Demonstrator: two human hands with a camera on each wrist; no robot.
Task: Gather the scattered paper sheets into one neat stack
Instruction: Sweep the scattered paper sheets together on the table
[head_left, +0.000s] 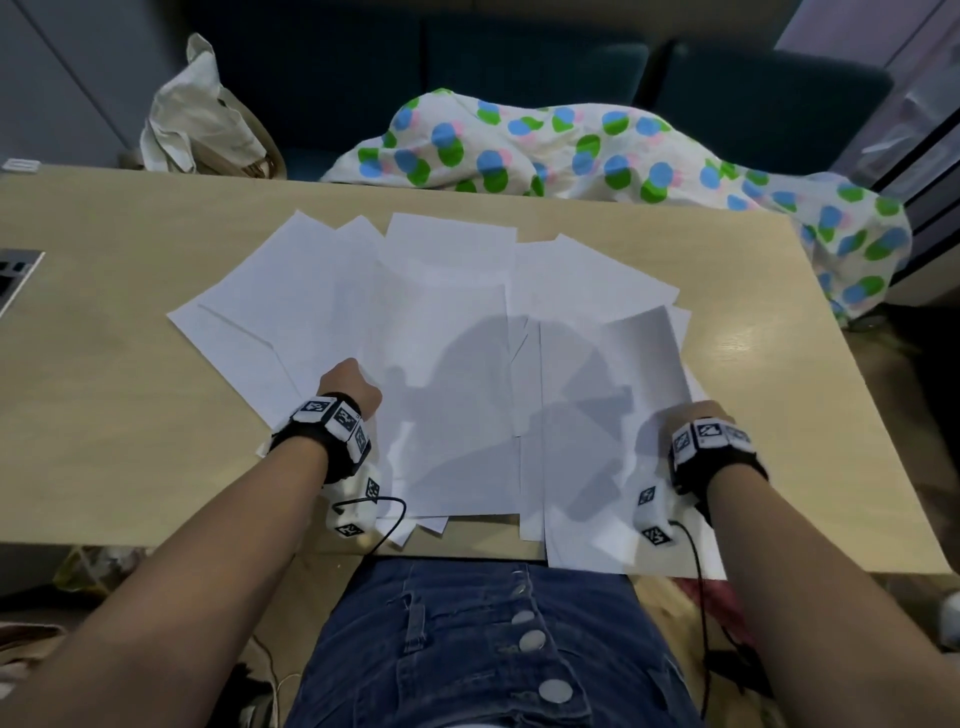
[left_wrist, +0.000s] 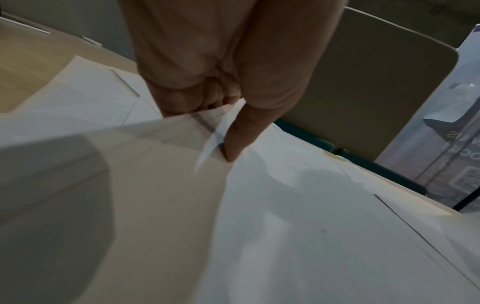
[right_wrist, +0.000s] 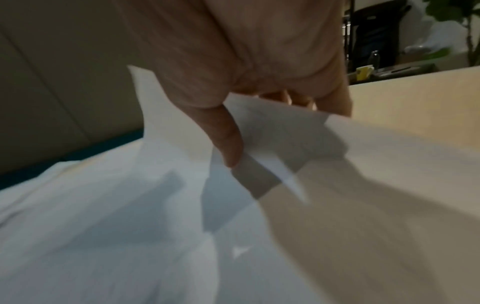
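Several white paper sheets (head_left: 447, 322) lie fanned and overlapping across the middle of the light wooden table (head_left: 104, 364). My left hand (head_left: 349, 384) is at the fan's left side. In the left wrist view my left hand (left_wrist: 223, 107) pinches the edges of some sheets (left_wrist: 311, 226), thumb on top and fingers curled beneath. My right hand (head_left: 680, 415) is at the fan's right side, where one sheet (head_left: 644, 353) curls up off the table. In the right wrist view my right hand (right_wrist: 259, 102) pinches the lifted sheets (right_wrist: 103, 226) between thumb and fingers.
Some sheets overhang the table's near edge (head_left: 623, 561). A dotted cloth (head_left: 571, 150) and a cream bag (head_left: 197, 114) lie beyond the far edge on a dark sofa (head_left: 519, 62). A laptop corner (head_left: 15, 275) shows at the left.
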